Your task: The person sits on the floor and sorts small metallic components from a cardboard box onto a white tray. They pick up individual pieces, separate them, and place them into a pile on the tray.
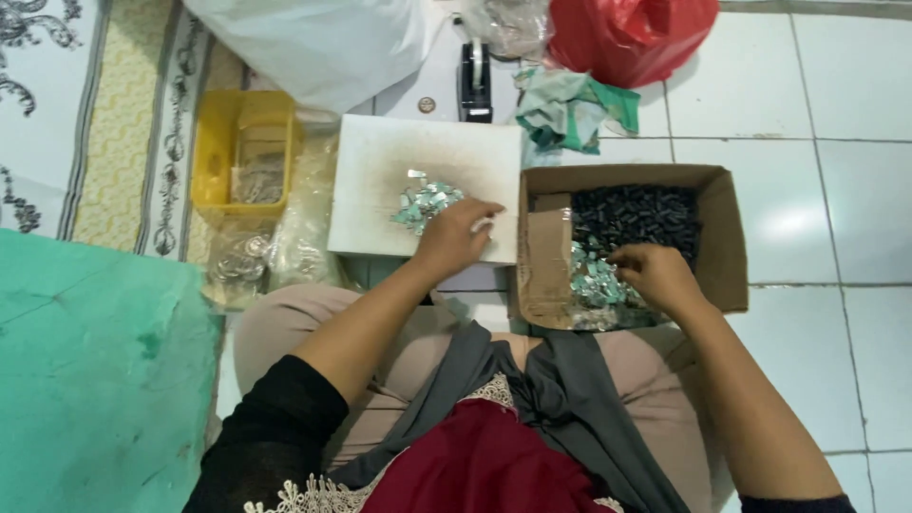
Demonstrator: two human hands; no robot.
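I sit on the floor facing a white board (380, 161) with a small heap of shiny silver-green pieces (425, 203) on it. My left hand (454, 237) rests at the board's near right edge, just right of the heap, fingers pinched on a small white piece. My right hand (655, 275) reaches into a cardboard box (727, 237). It touches the shiny pieces (594, 280) in the box's near part, fingers curled; whether it grips any I cannot tell. Small black parts (636, 217) fill the far part of the box.
A yellow plastic basket (217, 142) and clear bags (294, 237) lie left of the board. Behind it are a black tape dispenser (475, 81), a white bag (323, 43), a red bag (627, 33) and a green cloth (570, 109). A teal sheet (95, 370) is at my left.
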